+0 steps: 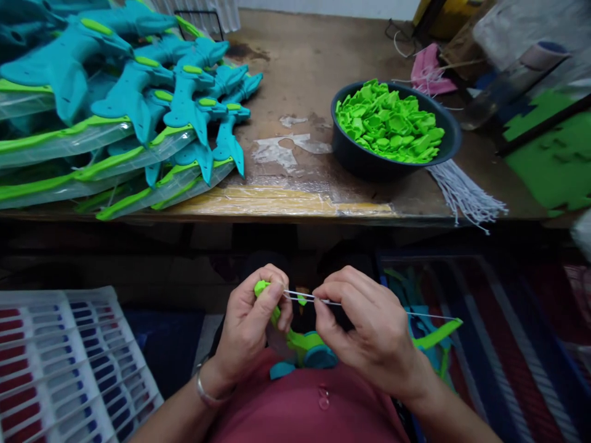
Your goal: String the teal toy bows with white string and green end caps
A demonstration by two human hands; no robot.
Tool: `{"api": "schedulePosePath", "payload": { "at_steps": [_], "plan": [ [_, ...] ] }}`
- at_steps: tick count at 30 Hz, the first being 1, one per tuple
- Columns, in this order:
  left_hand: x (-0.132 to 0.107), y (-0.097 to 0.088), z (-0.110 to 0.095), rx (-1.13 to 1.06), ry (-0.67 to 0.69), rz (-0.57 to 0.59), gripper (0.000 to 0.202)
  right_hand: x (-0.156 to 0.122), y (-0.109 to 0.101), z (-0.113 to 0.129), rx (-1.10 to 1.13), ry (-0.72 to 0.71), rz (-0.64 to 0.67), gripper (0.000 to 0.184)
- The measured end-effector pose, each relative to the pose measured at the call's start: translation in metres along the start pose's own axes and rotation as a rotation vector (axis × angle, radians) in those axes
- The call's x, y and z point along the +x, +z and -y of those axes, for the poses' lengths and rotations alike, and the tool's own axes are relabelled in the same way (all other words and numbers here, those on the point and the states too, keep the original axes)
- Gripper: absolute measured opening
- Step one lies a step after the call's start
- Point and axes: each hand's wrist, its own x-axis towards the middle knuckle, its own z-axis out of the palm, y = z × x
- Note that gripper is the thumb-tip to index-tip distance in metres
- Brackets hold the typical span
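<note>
Above my lap, my left hand [256, 317] is closed around the green tip of a toy bow, thumb pressed over it. A white string [300, 295] stretches double from that tip to my right hand [362, 314], which pinches it between thumb and fingertips. Beyond the right hand the string runs on to the bow's other green tip [438, 334]. The toy bow [307, 341], green with teal parts, rests against my body, its middle partly hidden by my hands.
Teal and green toy bows [184, 80] are piled at the table's left. A dark bowl [344, 147] holds green plastic pieces, with a bundle of white strings [471, 194] beside it. White crate [69, 363] stands lower left; a blue crate [484, 369] with teal parts, lower right.
</note>
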Motion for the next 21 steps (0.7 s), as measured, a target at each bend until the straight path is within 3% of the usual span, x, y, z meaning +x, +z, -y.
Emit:
{"api": "schedulePosePath", "payload": {
  "at_steps": [7, 14, 21],
  "plan": [
    [-0.004, 0.004, -0.001, 0.033, 0.002, 0.03, 0.02, -0.004, -0.005, 0.002, -0.122, -0.004, -0.012, 0.014],
    [0.002, 0.013, 0.001, 0.058, 0.02, 0.077, 0.021, -0.003, -0.018, -0.001, -0.394, -0.09, 0.125, 0.017],
    [0.006, 0.016, 0.003, 0.045, 0.009, 0.09, 0.022, -0.001, -0.034, -0.009, -0.516, -0.16, 0.189, 0.02]
  ]
}}
